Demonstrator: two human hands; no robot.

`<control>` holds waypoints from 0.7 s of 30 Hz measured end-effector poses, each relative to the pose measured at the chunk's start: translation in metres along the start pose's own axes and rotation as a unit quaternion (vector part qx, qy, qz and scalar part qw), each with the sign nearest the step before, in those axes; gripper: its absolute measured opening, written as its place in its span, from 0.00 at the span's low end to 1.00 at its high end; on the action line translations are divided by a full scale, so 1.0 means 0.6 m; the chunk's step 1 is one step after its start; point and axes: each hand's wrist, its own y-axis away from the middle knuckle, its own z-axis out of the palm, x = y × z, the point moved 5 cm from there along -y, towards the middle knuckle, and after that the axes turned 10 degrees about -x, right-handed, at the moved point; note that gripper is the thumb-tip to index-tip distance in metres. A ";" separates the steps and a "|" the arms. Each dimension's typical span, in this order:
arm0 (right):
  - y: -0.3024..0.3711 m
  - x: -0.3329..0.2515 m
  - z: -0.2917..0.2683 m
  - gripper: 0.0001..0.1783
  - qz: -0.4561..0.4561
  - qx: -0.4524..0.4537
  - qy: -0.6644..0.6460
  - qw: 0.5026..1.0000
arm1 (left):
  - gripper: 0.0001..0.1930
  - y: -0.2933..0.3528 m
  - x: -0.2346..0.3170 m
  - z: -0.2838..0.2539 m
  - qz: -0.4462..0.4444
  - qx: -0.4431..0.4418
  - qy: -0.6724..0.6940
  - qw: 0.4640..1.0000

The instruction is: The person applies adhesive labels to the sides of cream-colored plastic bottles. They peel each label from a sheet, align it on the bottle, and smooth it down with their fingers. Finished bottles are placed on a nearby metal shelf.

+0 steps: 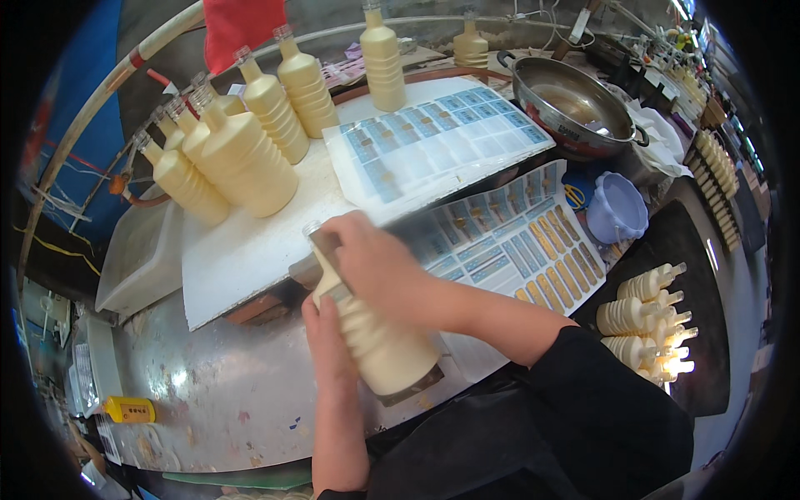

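Note:
A cream-coloured ribbed bottle (387,354) with a clear threaded neck leans tilted in front of me, its base toward me at the table edge. My left hand (329,337) is closed on its side near the shoulder. My right hand (375,262) is slightly blurred, its fingers curled at the bottle's neck and shoulder. A greyish-brown flat edge shows beside the neck, partly hidden, and I cannot make out what it is. Right of the bottle lies a sheet of blue and gold stickers (533,258), partly under my right forearm.
Several similar bottles (250,171) stand on a white board (321,187) at the far left. Another sticker sheet (433,142) lies on a raised board. A metal pan (575,100), a lavender bucket (617,208), more bottles (637,312) at right, and a yellow container (129,409) at left surround the table.

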 end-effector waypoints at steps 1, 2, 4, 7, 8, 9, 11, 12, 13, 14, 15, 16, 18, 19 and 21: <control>0.007 0.020 -0.007 0.17 0.016 0.013 -0.036 0.999 | 0.20 0.001 -0.002 -0.006 0.004 -0.005 -0.001 1.000; 0.014 0.041 -0.011 0.18 0.032 0.026 -0.072 0.997 | 0.20 0.001 -0.004 -0.010 0.008 -0.011 -0.002 1.000; 0.029 0.076 -0.009 0.20 0.024 0.038 -0.107 0.993 | 0.19 0.000 -0.012 -0.018 0.005 -0.011 0.030 0.999; 0.047 0.105 -0.013 0.23 0.043 0.066 -0.131 0.988 | 0.19 -0.004 -0.031 -0.034 -0.005 -0.012 0.071 0.997; 0.051 0.110 -0.017 0.23 0.059 0.072 -0.140 0.986 | 0.20 -0.003 -0.032 -0.035 0.000 -0.009 0.068 0.998; 0.053 0.114 -0.025 0.24 0.075 0.078 -0.149 0.983 | 0.21 -0.003 -0.033 -0.036 0.005 -0.008 0.065 0.998; 0.058 0.122 -0.057 0.25 0.093 0.057 -0.167 0.980 | 0.21 0.005 -0.029 -0.036 0.019 0.003 0.054 0.998; 0.060 0.131 -0.078 0.25 0.102 0.048 -0.177 0.978 | 0.20 0.010 -0.024 -0.034 0.027 0.008 0.048 0.998; 0.059 0.148 -0.104 0.22 0.084 0.070 -0.199 0.974 | 0.18 0.020 -0.015 -0.032 0.024 0.017 0.027 0.999; 0.061 0.174 -0.133 0.20 0.111 0.081 -0.243 0.960 | 0.18 0.029 -0.013 -0.033 0.021 0.031 0.023 0.999; 0.065 0.210 -0.165 0.19 0.118 0.103 -0.233 0.960 | 0.18 0.039 -0.013 -0.033 0.019 0.043 0.018 0.999; 0.069 0.247 -0.201 0.15 0.145 0.123 -0.196 0.962 | 0.18 0.052 -0.013 -0.036 0.018 0.062 0.014 0.998; 0.084 0.286 -0.285 0.13 0.258 0.157 0.024 0.953 | 0.18 0.077 -0.009 -0.028 0.031 0.060 0.008 0.998; 0.087 0.290 -0.329 0.13 0.264 0.139 0.124 0.946 | 0.18 0.082 -0.011 -0.022 0.035 0.055 0.007 0.998; 0.093 0.318 -0.381 0.14 0.252 0.163 0.347 0.888 | 0.18 0.089 -0.019 -0.017 0.050 0.050 -0.025 0.997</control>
